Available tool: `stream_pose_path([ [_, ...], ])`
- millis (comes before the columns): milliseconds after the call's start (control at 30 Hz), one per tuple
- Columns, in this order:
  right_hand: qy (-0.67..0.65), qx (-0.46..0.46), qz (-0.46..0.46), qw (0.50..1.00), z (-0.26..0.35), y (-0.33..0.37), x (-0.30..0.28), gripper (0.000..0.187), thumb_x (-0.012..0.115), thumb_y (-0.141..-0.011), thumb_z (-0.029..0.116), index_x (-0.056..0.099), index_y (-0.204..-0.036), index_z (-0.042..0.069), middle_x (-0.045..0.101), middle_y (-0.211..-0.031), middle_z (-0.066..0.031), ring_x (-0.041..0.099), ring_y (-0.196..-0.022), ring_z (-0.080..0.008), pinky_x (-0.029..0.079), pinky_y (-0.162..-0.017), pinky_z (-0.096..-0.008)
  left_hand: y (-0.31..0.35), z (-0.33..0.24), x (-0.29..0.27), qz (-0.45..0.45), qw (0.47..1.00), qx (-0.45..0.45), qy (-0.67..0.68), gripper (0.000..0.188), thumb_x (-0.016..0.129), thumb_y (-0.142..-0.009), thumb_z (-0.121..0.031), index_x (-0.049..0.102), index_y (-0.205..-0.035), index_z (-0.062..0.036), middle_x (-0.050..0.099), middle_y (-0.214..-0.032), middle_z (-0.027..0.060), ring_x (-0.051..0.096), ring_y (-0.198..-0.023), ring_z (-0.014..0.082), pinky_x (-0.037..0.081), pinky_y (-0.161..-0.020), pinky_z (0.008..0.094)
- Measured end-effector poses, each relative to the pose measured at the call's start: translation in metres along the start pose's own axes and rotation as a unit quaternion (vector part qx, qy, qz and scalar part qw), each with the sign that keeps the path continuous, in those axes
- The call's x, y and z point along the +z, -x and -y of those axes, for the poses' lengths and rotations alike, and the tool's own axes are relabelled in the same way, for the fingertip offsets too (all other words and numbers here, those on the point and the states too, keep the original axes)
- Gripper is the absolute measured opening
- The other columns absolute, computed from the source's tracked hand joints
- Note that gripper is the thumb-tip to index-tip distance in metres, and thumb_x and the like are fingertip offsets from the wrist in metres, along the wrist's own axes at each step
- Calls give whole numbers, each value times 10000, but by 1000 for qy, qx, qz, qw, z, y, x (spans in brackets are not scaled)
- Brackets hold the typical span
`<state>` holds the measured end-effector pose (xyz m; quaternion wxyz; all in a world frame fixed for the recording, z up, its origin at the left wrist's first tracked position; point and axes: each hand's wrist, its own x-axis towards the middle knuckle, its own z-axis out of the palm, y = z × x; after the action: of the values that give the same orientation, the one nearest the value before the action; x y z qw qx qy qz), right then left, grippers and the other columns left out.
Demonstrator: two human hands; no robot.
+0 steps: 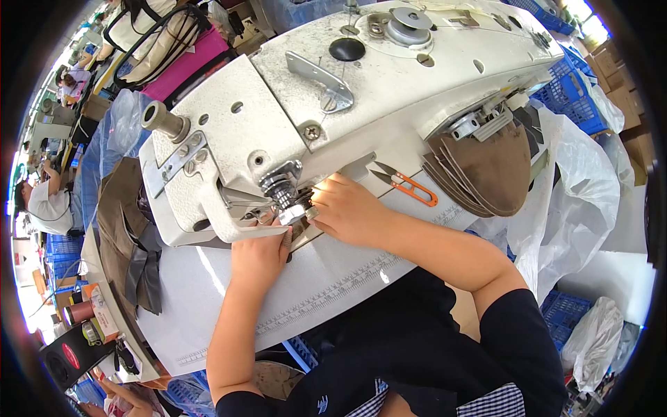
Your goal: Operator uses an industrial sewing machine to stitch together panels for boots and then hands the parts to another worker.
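A white sewing machine [278, 104] stretches across the upper middle, its needle end over the bed near my hands. My left hand [258, 260] lies below the machine's head, next to the needle area. Its fingertips go out of sight behind the machine's lower edge and metal parts. Just right of the thread tension parts [281, 187], my right hand [345, 210] is closed, fingers curled toward the needle; what they hold is hidden. Orange-handled thread snips [410, 189] lie on the bed right of this hand, blades pointing up left. Beyond them sits a stack of brown curved pieces [486, 170].
Dark brown fabric pieces [125, 236] hang over the table's left side. A printed ruler scale [326, 295] runs along the white table's near edge. Clear plastic sheeting [577, 187] and blue crates [570, 97] stand at right. Other people [48, 201] sit at far left.
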<state>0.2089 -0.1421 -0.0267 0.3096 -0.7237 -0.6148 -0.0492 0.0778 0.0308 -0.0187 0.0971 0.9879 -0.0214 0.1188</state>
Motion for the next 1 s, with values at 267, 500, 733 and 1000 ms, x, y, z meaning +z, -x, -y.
stream_pose_path([
  [267,21,-10,-6,1000,0,5,5,146,593,-834,155,583,-935,50,594,-1153,-104,501,-1190,-259,358,-1049,-417,4,2,4,-16,999,-3,29,191,648,-847,-146,632,-998,-30,666,-1004,170,613,-951,402,462,-872,474],
  [500,19,-13,-16,1000,0,5,7,155,591,-825,152,583,-936,44,591,-1168,-115,503,-1184,-269,354,-1063,-426,4,4,5,-27,999,9,14,194,648,-845,-142,628,-1002,-31,661,-1009,172,596,-976,408,442,-880,488],
  [733,21,-1,-27,999,-1,8,11,183,606,-817,163,590,-961,52,597,-1142,-105,507,-1176,-270,359,-1062,-423,4,6,6,-23,999,6,22,215,643,-851,-165,626,-1032,-49,646,-1059,161,557,-1059,406,421,-909,489],
  [1000,60,-36,-25,997,0,13,7,177,585,-807,178,643,-957,104,608,-1120,-50,527,-1152,-216,389,-1008,-381,6,5,-11,12,999,26,37,307,696,-797,-192,667,-1081,-79,606,-1172,128,540,-1130,362,403,-932,485],
])
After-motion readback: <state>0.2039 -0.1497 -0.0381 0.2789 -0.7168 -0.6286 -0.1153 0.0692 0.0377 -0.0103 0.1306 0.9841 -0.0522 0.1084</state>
